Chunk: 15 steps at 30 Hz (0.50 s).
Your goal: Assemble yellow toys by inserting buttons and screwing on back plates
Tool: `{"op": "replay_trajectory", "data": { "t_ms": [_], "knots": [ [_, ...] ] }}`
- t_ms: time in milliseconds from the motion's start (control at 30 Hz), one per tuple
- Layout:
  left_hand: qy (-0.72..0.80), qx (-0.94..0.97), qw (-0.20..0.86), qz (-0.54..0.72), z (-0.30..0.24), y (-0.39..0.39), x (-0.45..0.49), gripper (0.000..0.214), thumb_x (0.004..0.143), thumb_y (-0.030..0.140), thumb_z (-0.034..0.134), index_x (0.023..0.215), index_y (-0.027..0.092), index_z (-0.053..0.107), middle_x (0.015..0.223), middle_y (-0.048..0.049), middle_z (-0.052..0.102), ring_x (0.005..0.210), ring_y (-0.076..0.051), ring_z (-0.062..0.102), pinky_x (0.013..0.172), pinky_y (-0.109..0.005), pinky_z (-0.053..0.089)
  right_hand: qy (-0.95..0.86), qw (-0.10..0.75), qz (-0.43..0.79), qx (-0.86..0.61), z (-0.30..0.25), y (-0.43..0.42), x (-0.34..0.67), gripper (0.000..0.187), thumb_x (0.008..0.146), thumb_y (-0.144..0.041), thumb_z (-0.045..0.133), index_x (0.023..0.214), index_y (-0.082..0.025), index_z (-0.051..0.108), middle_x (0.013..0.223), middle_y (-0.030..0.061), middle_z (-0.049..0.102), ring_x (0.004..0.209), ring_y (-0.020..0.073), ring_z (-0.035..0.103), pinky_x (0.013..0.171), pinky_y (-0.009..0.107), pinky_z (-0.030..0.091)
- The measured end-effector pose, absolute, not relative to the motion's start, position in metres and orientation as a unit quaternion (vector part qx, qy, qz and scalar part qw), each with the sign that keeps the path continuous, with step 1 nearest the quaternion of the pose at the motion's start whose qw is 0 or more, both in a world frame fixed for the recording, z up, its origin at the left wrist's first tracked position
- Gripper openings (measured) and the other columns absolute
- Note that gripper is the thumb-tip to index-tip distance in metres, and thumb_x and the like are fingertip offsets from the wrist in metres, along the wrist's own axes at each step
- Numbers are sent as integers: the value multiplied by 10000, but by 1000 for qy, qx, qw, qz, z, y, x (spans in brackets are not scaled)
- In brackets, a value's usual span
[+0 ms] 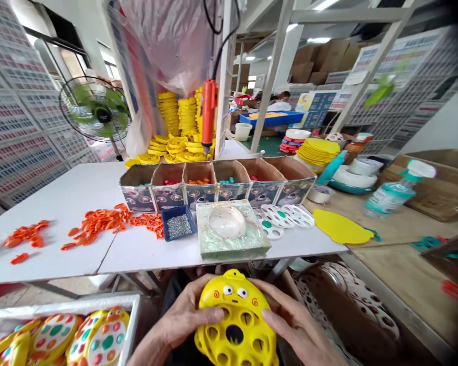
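Note:
A yellow plastic toy shell (232, 304) with a cartoon face and several round holes is held between both my hands, in front of my lap, below the table edge. My left hand (185, 316) grips its left side, the thumb lying over the front near a hole. On the other side, my right hand (295, 321) holds the right rim, its thumb also on the front. The fingers behind the shell are hidden. Beyond it, on the table, sits a green box (232, 249) wrapped in plastic with a round recess on top. Left of that is a blue tray (194, 219) of small metal screws.
An orange electric screwdriver (209, 114) hangs over a row of cardboard bins (198, 195). Orange parts (103, 221) lie left, white perforated discs (299, 216) right. A foam box (132, 325) at lower left holds finished-looking toys. A spray bottle (391, 195) stands right.

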<state>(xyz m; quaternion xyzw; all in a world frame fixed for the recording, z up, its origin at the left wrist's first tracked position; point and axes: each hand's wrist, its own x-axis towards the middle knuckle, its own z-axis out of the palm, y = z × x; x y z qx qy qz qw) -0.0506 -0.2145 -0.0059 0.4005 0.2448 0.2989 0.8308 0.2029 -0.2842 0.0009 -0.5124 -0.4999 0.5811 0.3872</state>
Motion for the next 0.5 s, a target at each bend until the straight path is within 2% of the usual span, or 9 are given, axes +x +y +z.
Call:
{"op": "replay_trajectory", "data": {
  "t_ms": [200,300,500],
  "knots": [
    [266,354,819,364,-11,-225,-60,449,697,292,918,1084,179,719,1007,-72,757,890,-215,713,811,-301,540,-518,377,571,-514,0,-266,183,572,908,-558,643,1411,-288,611,1497,57,590,1367,316,553,1109,374,498],
    [266,337,818,382,-13,-228,-70,468,698,290,916,1108,182,718,1022,-81,758,915,-229,716,815,-305,543,-529,365,563,-520,-3,-257,177,599,868,-571,681,1392,-284,639,1453,70,630,1334,349,579,1086,411,522],
    [268,304,817,411,-8,-227,-88,464,723,305,898,1135,184,722,1044,-99,771,971,-266,733,842,-313,546,-568,327,538,-530,-9,-238,168,569,806,-550,749,1334,-345,691,1420,44,655,1277,390,612,1070,487,535]
  ]
}}
